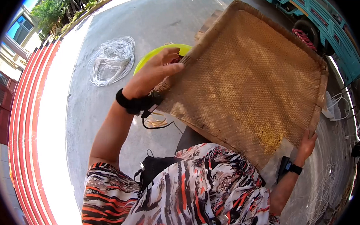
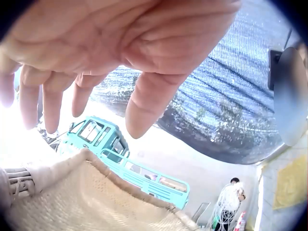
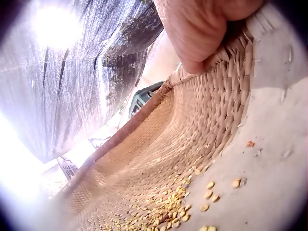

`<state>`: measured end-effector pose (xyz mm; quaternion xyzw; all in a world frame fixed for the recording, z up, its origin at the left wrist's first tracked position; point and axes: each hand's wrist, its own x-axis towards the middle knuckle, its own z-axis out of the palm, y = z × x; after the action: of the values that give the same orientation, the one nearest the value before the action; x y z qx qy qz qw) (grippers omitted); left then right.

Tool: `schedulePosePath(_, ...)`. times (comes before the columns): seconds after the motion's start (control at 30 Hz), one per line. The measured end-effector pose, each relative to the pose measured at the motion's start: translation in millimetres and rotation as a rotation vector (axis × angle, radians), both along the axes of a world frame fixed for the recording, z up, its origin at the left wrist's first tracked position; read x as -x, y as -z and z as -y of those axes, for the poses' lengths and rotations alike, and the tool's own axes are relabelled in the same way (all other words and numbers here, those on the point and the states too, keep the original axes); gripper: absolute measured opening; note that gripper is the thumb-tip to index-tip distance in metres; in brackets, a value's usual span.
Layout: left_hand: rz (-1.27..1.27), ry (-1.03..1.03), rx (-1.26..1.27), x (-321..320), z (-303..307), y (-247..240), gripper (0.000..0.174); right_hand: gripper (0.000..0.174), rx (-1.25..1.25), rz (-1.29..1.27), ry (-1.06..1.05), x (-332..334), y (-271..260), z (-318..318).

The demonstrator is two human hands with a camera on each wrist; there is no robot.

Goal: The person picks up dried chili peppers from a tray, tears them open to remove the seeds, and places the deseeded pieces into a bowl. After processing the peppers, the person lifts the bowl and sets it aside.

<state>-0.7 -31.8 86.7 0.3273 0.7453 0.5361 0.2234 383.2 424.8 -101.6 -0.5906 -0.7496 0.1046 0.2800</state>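
A large square winnowing tray [image 1: 247, 67], woven and with a raised rim, is tilted in front of my body. Small yellow seeds [image 1: 271, 141] are heaped near its lower right corner, with more scattered over the weave. My right hand [image 1: 307, 145] grips the rim at that side; in the right wrist view its curled fingers hook over the edge. Some loose seeds [image 3: 209, 194] lie on a smooth pale patch beside the weave. My left hand [image 1: 155, 72] is at the left rim, its fingers extended and its palm showing in the left wrist view.
Behind the left hand is a lime-green basin [image 1: 150, 56], partly hidden. A coil of white cord [image 1: 113, 60] lies on the concrete. Red-edged steps [image 1: 34, 105] run along the left. A teal cargo vehicle [image 1: 323, 26] stands at the upper right. Another person [image 2: 228, 204] shows far off.
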Motion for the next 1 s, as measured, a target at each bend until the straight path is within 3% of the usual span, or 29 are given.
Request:
schedulePosePath(0.03,0.024,0.052,-0.038,-9,17,-12,0.060,0.062,0.001,-0.004,-0.006,-1,0,-2)
schedulePosePath(0.23,0.016,-0.308,0.181,0,133,-6,0.050,0.065,0.051,-0.041,-0.066,-13,8,-24)
schedulePosePath(0.33,0.092,-0.450,0.335,17,183,51,0.041,0.070,-0.018,-0.004,-0.041,-15,16,-33)
schedulePosePath(0.4,0.034,-0.435,0.417,22,211,110,0.038,0.073,0.006,-0.023,-0.051,-15,15,-36)
schedulePosePath(0.47,0.317,-0.481,0.486,16,213,148,0.040,0.074,0.033,-0.050,-0.082,-18,13,-41)
schedulePosePath(0.53,0.335,-0.417,0.510,11,213,207,0.043,0.074,0.039,-0.058,-0.105,-22,15,-46)
schedulePosePath(0.6,0.400,-0.379,0.429,-5,186,235,0.041,0.074,0.052,-0.040,-0.103,-22,13,-47)
schedulePosePath(0.7,0.731,-0.469,0.090,-19,145,224,0.045,0.074,0.060,-0.077,-0.122,-25,17,-51)
schedulePosePath(0.8,0.464,-0.378,-0.346,-3,124,253,0.043,0.067,0.043,-0.085,-0.105,-28,17,-49)
schedulePosePath(0.83,0.338,-0.332,-0.371,6,119,255,0.041,0.064,0.031,-0.054,-0.078,-27,16,-46)
schedulePosePath(0.97,1.169,-0.033,-0.721,52,109,255,0.039,0.056,0.009,-0.021,-0.065,-23,13,-35)
schedulePosePath(1.0,1.130,-0.064,-0.679,55,108,253,0.038,0.055,0.005,-0.024,-0.061,-22,14,-34)
